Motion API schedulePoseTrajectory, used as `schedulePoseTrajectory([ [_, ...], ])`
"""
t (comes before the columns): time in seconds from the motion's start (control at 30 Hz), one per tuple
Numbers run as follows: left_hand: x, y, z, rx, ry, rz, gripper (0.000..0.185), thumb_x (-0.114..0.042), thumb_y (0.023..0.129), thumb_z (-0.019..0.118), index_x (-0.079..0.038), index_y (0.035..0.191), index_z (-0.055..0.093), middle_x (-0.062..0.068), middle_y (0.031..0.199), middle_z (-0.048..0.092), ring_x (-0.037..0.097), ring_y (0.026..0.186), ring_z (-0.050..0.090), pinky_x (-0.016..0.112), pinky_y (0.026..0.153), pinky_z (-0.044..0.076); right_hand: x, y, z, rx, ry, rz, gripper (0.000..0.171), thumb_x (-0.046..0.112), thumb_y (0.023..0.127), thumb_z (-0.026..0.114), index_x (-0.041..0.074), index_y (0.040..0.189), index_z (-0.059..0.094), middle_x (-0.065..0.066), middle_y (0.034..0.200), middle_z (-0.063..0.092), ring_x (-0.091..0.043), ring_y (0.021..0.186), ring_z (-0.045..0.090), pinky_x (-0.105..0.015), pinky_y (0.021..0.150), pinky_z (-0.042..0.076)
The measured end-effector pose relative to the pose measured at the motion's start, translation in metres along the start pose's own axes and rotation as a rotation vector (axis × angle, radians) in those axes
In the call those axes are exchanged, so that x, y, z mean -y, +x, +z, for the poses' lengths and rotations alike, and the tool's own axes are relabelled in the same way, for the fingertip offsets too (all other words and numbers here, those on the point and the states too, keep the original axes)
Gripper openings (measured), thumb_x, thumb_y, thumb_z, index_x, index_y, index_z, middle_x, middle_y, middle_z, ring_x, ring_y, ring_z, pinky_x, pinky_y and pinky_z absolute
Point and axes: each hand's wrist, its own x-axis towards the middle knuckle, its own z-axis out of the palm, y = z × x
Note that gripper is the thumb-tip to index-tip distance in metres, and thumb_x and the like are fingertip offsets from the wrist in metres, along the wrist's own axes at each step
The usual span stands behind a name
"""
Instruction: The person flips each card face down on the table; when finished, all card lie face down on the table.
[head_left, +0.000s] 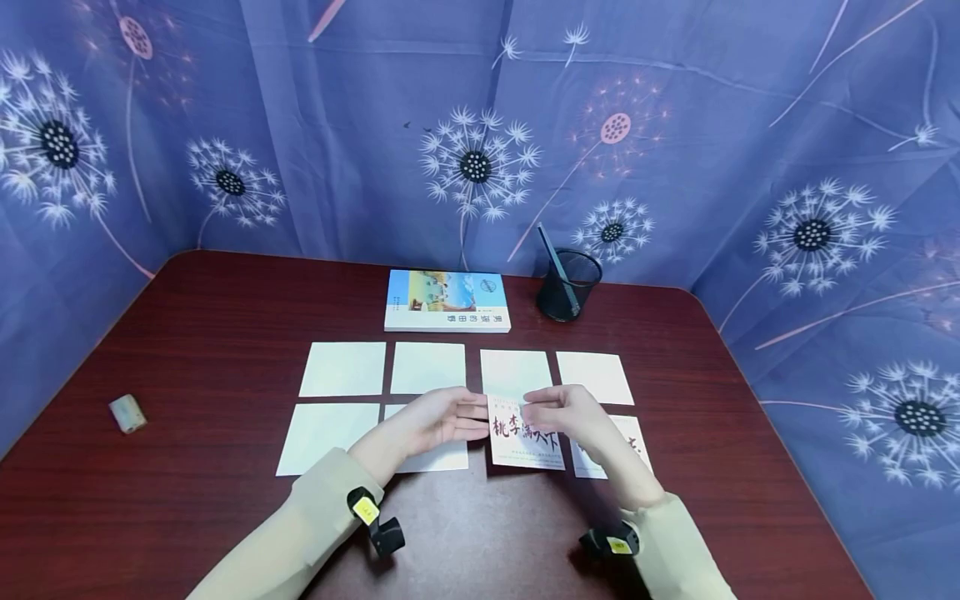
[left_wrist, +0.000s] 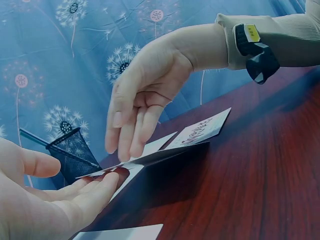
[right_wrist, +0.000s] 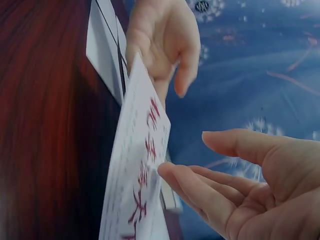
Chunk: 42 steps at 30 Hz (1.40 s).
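Note:
A white card (head_left: 525, 442) printed with large dark-red characters is raised a little off the table, its shadow below it. My left hand (head_left: 444, 419) is at the card's left edge, with straight fingers reaching under it and the thumb apart in the left wrist view. From the right, my right hand (head_left: 564, 410) touches the card's printed face with its fingertips. In the right wrist view the right thumb (right_wrist: 235, 142) stands away from the card. A second printed card (head_left: 630, 437) lies on the table, partly hidden under my right forearm.
Several blank white cards (head_left: 341, 369) lie in two rows on the dark red table (head_left: 187, 350). Behind them are a book (head_left: 447, 302) and a black mesh pen holder (head_left: 557, 298) with a pen (head_left: 558, 265) in it. An eraser-like block (head_left: 127, 413) lies far left.

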Motion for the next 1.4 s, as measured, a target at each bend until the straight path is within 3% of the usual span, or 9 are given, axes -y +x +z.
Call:
schedulePoseTrajectory([
  [0.2,-0.007,0.000,0.000,0.006,0.009,0.019,0.048,-0.012,0.103,0.032,0.016,0.142,0.034,0.038,0.143,0.040,0.042,0.124,0.055,0.043,0.108,0.045,0.010,0.005,0.015,-0.040,-0.021,-0.012,0.043,0.012,0.089,0.067,-0.015,0.121,0.060,-0.025,0.106,0.071,-0.016,0.087,0.071,-0.035,0.084,0.060],
  [0.47,-0.013,0.003,-0.001,0.050,0.021,0.025,0.051,-0.014,0.102,0.030,0.015,0.144,0.032,0.037,0.145,0.038,0.041,0.127,0.053,0.041,0.108,0.044,0.018,0.007,0.019,-0.088,-0.024,0.002,0.042,0.012,0.087,0.068,-0.015,0.118,0.061,-0.022,0.096,0.073,-0.016,0.076,0.071,-0.034,0.077,0.061],
  [0.8,-0.025,0.006,0.011,0.147,-0.066,0.046,0.051,-0.016,0.103,0.028,0.013,0.146,0.030,0.032,0.151,0.033,0.043,0.139,0.038,0.043,0.115,0.035,0.032,-0.001,0.006,-0.116,-0.021,-0.024,0.044,0.015,0.090,0.067,-0.015,0.121,0.060,-0.026,0.102,0.072,-0.021,0.081,0.074,-0.032,0.078,0.061],
  [1.2,-0.035,0.001,0.025,0.208,-0.079,0.050,0.050,-0.018,0.104,0.032,0.009,0.146,0.035,0.026,0.151,0.038,0.038,0.140,0.038,0.042,0.116,0.033,0.035,-0.006,-0.006,-0.161,0.004,0.008,0.053,0.025,0.090,0.069,-0.011,0.127,0.058,-0.027,0.123,0.064,-0.020,0.093,0.073,-0.034,0.085,0.059],
  [1.4,-0.037,-0.001,0.027,0.218,-0.084,0.047,0.050,-0.019,0.105,0.032,0.008,0.146,0.035,0.027,0.150,0.039,0.038,0.139,0.039,0.042,0.116,0.032,0.031,-0.008,-0.006,-0.183,0.043,0.000,0.051,0.014,0.088,0.066,-0.014,0.129,0.054,-0.029,0.124,0.063,-0.012,0.092,0.070,-0.031,0.083,0.060],
])
